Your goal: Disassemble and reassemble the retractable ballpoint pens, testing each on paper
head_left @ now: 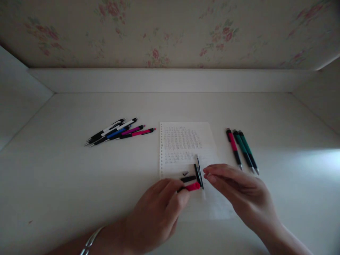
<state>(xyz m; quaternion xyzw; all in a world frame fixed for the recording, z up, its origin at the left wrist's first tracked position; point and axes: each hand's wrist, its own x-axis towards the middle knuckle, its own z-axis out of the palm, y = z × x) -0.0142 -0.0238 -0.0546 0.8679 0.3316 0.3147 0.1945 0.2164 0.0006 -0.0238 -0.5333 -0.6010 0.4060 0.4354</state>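
Observation:
My left hand (156, 209) pinches a red pen part (193, 186) with a black piece (188, 179) beside it, above the lower part of a handwritten sheet (183, 141). Facing it from the right, my right hand (239, 191) has thumb and index finger pressed together around something tiny that I cannot make out. Between the hands, a thin dark refill (200, 173) and a dark pen part (196, 171) lie on the paper. A small dark piece with a metallic look (185, 173) rests just above the left fingertips.
Several pens (114, 132), white, blue, purple and red with black grips, lie in a fanned pile at the left. On the right are a red pen (233, 147) and two green pens (245, 150). A floral wall (159, 35) rises behind the white table (66, 177).

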